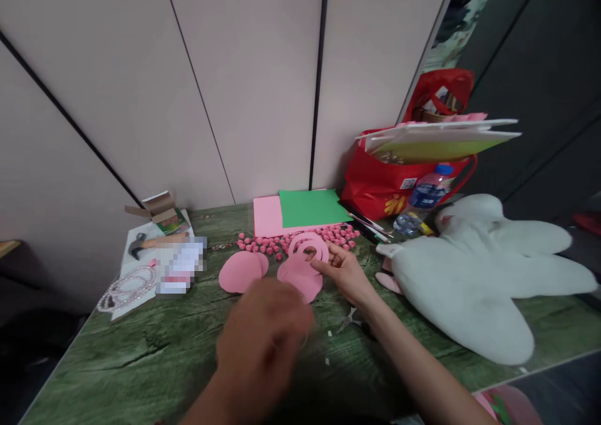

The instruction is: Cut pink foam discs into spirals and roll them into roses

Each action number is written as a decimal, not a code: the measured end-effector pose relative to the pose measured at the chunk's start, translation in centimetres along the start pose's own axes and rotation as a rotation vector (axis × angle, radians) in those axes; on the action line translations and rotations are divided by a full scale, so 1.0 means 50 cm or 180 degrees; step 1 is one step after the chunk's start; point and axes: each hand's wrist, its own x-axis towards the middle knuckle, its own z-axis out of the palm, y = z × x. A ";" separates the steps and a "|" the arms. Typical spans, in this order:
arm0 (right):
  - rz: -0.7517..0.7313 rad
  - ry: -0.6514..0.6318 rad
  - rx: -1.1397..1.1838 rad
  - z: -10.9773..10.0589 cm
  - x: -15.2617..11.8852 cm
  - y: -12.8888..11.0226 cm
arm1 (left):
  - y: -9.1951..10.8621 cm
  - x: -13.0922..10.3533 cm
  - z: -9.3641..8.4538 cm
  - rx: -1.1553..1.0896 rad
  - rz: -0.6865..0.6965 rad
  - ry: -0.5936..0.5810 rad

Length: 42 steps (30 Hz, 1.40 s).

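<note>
Pinching pink rings (323,246) is the right hand (348,271); the left hand (263,334) blurs; its grip I cannot tell.

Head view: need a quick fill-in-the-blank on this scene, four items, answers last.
1. The right hand holds rings coloured ____.
2. The bottle has a cap coloured ____.
3. The sheet partly covering the pink sheet is ____.
4. The hammer lies in the picture's ____ half.

Missing words: pink; blue; green; left.
</note>
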 end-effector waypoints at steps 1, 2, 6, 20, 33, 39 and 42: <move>-0.0058 -0.0005 0.0008 0.002 -0.005 -0.010 | -0.021 0.021 0.019 -0.0056 -0.0115 0.0033; -0.0110 -0.0001 0.0006 0.005 -0.009 -0.018 | -0.045 0.036 0.038 -0.0307 -0.0521 0.0123; -0.0122 0.0035 -0.0097 0.009 -0.023 -0.023 | -0.124 0.038 0.103 -0.2219 -0.2324 -0.0479; 0.0117 0.0139 -0.0831 0.032 -0.040 0.044 | -0.178 0.014 0.141 -0.2268 -0.2704 0.0154; -0.0080 0.0533 -0.0644 0.042 0.025 0.065 | -0.211 0.044 0.121 -0.1847 -0.2434 -0.0607; 0.0223 0.0231 -0.0368 0.053 0.045 0.077 | -0.225 0.076 0.129 -0.1416 -0.2138 -0.0798; 0.0445 0.0137 0.0078 0.050 0.049 0.087 | -0.232 0.083 0.136 -0.1470 -0.2194 -0.0850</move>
